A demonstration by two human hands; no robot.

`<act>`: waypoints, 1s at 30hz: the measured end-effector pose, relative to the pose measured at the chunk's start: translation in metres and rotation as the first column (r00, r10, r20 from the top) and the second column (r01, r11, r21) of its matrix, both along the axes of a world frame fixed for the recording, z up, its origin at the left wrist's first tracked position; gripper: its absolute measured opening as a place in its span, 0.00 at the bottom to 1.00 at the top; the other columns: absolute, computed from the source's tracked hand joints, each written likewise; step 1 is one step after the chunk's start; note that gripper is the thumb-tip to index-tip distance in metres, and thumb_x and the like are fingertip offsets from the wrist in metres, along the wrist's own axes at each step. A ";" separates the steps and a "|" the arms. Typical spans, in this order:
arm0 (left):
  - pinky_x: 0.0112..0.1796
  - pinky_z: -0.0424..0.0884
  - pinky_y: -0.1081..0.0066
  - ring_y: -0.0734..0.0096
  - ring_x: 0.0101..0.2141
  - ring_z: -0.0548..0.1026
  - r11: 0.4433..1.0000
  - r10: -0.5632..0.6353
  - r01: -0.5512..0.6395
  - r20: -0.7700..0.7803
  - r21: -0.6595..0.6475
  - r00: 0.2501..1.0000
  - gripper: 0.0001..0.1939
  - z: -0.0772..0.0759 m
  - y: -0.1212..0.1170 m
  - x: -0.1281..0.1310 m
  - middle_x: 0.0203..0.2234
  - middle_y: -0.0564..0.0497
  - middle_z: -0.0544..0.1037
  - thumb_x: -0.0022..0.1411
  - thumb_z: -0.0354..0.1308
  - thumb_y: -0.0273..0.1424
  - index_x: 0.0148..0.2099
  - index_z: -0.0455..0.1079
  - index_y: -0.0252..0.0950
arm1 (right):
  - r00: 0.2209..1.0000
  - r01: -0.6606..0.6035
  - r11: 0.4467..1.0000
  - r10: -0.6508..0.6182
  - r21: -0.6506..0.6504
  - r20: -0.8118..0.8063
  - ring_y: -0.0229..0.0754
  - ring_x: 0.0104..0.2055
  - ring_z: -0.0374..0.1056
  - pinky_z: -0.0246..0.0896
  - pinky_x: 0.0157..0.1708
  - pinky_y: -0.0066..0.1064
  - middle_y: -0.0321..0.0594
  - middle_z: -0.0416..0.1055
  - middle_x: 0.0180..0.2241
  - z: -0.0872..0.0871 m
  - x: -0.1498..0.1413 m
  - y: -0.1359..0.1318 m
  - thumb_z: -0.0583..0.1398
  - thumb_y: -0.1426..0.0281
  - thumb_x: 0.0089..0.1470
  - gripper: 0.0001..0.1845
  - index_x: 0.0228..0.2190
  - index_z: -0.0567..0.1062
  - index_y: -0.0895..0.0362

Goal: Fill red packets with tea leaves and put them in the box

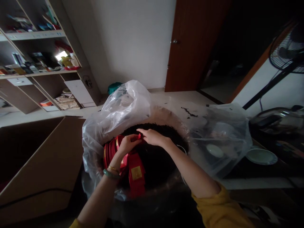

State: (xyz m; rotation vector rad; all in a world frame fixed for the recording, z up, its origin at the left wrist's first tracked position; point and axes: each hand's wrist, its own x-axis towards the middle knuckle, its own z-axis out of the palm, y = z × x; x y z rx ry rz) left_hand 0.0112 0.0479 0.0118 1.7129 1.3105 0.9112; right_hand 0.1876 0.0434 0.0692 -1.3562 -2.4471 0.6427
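Note:
A wide round container lined with a clear plastic bag point(140, 95) holds a heap of dark, loose, dried-leaf-like material point(159, 161). Over its middle, my left hand point(128, 144) pinches a small red packet point(139, 136), which is mostly hidden by the fingers. My right hand point(152, 136) meets it from the right, its index finger stretched out and the others curled at the packet's end. Something dark shows at those fingertips, too small to name. Stacks of red packets point(136, 172) with gold labels lie on the heap below and left of my left hand.
An open cardboard box point(45, 164) stands at the left. To the right, a clear plastic bag point(220, 136) lies near a pale plate point(261, 156) and a glass-lidded pan point(280, 120). A standing fan point(288, 50), a shelf unit point(38, 34) and a brown door point(187, 47) are farther back.

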 end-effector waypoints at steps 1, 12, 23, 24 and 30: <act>0.32 0.69 0.70 0.67 0.29 0.75 0.999 0.011 -0.008 0.060 -0.046 0.998 0.18 0.002 0.000 -0.001 0.27 0.51 0.80 0.44 0.66 0.40 0.37 0.76 0.34 | 0.995 0.009 1.000 -0.008 0.008 -0.099 0.42 0.45 0.72 0.62 0.46 0.33 0.45 0.77 0.42 -0.002 0.002 0.002 0.54 0.79 0.54 0.30 0.59 0.61 0.56; 0.23 0.66 0.76 0.76 0.20 0.71 0.965 0.159 -0.019 0.523 -0.262 0.838 0.21 0.012 -0.010 0.010 0.21 0.52 0.77 0.41 0.69 0.45 0.31 0.74 0.32 | 0.809 0.240 0.967 -0.246 -0.081 -0.534 0.37 0.27 0.68 0.61 0.31 0.28 0.38 0.75 0.23 -0.017 0.008 0.020 0.65 0.65 0.45 0.09 0.25 0.79 0.60; 0.24 0.63 0.77 0.79 0.21 0.68 0.983 0.165 -0.088 0.553 -0.163 0.817 0.17 0.013 -0.011 0.018 0.20 0.56 0.74 0.42 0.69 0.41 0.27 0.72 0.33 | 0.700 0.164 0.948 -0.307 -0.273 -0.645 0.33 0.19 0.61 0.58 0.21 0.26 0.33 0.70 0.20 -0.012 0.006 0.018 0.64 0.66 0.44 0.11 0.30 0.78 0.60; 0.25 0.63 0.77 0.79 0.21 0.67 0.983 0.174 -0.108 0.555 -0.150 0.813 0.17 0.013 -0.011 0.019 0.19 0.56 0.74 0.41 0.69 0.41 0.27 0.71 0.33 | 0.694 0.160 0.946 -0.311 -0.282 -0.650 0.33 0.19 0.61 0.58 0.21 0.26 0.33 0.70 0.21 -0.012 0.006 0.018 0.64 0.68 0.44 0.11 0.31 0.77 0.60; 0.26 0.64 0.77 0.77 0.22 0.69 0.978 0.206 -0.159 0.576 -0.132 0.791 0.17 0.013 -0.012 0.021 0.20 0.56 0.74 0.42 0.68 0.42 0.28 0.71 0.34 | 0.812 0.117 0.990 -0.144 -0.084 -0.566 0.35 0.29 0.67 0.62 0.31 0.27 0.36 0.73 0.28 -0.002 0.015 0.014 0.64 0.73 0.46 0.05 0.30 0.76 0.58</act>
